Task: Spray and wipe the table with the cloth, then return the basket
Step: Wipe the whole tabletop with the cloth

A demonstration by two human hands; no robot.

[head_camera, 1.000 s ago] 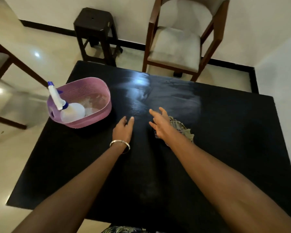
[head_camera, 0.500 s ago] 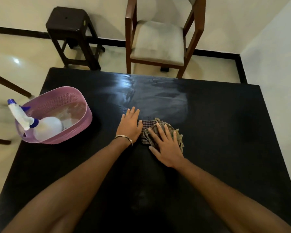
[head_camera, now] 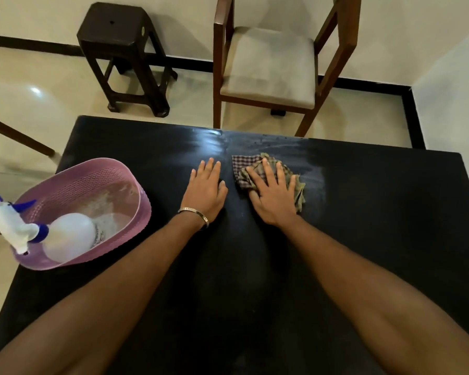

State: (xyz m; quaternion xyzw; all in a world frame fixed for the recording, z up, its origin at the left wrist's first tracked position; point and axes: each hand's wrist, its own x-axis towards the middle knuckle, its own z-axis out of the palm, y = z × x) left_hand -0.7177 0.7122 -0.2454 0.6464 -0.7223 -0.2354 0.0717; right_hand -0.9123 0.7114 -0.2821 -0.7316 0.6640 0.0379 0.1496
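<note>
Two hands are lying flat, fingers spread: right hand (head_camera: 272,197) pressing cloth (head_camera: 255,169) onto tabletop (head_camera: 377,226), left hand (head_camera: 205,192) gripping nothing. Spraying looks done, bottle (head_camera: 52,236) sitting in basket (head_camera: 92,174) at left; wiping and basket return are remaining.

No text could be read anywhere. The spray bottle (head_camera: 70,236) carried a line of dark print along its base, too small and blurred to make out. The stool (head_camera: 119,28) bore a small round sticker, likewise illegible.
</note>
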